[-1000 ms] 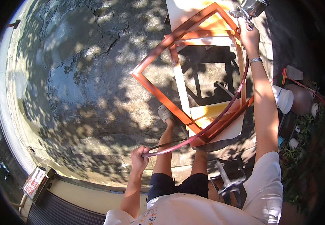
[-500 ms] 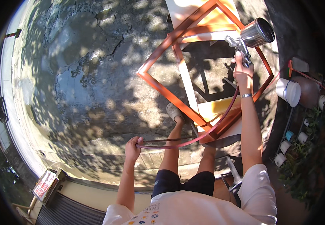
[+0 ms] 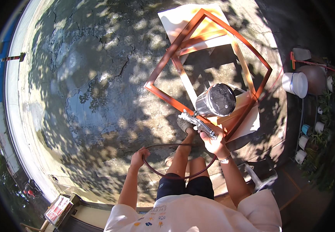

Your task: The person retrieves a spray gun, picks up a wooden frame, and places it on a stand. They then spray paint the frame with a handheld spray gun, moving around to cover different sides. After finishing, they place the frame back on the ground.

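Observation:
My right hand (image 3: 214, 142) is closed round the handle of a metal spray gun (image 3: 199, 124), whose silver paint cup (image 3: 215, 100) stands above the frame's near corner. From the gun a dark red hose (image 3: 183, 178) loops down in front of my legs. My left hand (image 3: 138, 157) grips that hose off to the left. Beyond the gun, an orange-brown rectangular frame (image 3: 166, 101) lies at an angle on a support with pale bars (image 3: 185, 79). The cup and gun hide part of the frame's near side.
Pale boards (image 3: 171, 21) lie under the frame's far and near ends. At the right stand a white bucket (image 3: 295, 85) and several potted plants (image 3: 316, 154). A grey stool-like object (image 3: 256, 176) is beside my right forearm. Cracked concrete (image 3: 94, 85) stretches to the left.
My right hand has brought the spray gun from the frame's far right side down and left toward me. The hose now hangs in a deeper loop. My left hand keeps its grip.

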Demonstrator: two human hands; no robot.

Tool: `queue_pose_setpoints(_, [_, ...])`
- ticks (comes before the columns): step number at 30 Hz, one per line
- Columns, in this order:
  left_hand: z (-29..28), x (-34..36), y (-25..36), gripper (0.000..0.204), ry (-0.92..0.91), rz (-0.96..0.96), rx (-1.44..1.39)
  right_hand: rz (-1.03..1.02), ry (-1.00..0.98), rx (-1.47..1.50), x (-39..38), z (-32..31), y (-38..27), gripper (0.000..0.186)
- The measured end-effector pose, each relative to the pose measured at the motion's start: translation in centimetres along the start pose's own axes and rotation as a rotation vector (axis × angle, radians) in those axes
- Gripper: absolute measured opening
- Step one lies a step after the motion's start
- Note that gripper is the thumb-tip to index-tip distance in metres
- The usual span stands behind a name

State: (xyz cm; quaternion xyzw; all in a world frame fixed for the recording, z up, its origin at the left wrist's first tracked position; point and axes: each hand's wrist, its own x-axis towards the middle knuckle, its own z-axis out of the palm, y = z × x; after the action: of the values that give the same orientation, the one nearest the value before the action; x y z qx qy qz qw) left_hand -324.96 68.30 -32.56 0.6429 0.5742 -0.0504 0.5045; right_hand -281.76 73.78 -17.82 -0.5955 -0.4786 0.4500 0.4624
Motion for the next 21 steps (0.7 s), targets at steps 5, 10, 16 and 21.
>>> queue_pose_setpoints(5, [-2.4, -0.3, -0.6, 0.013, -0.182, 0.09, 0.187, 0.155, 0.284, -0.121, -5.1, 0.5, -3.5, 0.021])
queue_pose_setpoints(10, [-4.8, 2.4, -3.2, 0.025, -0.29, 0.283, 0.352, 0.111, 0.625, -0.084, -12.8, 1.7, -1.2, 0.018])
queue_pose_setpoints(16, [-8.5, 3.4, -0.2, 0.035, -0.457, 0.62, 0.487, 0.402, 1.014, -0.118, -22.6, 5.0, -2.7, 0.03])
queue_pose_setpoints(21, [-9.9, 0.0, -3.6, 0.033, -0.58, 0.579, 0.442, 0.52, 1.153, 0.002, -27.2, 10.1, -6.1, 0.032])
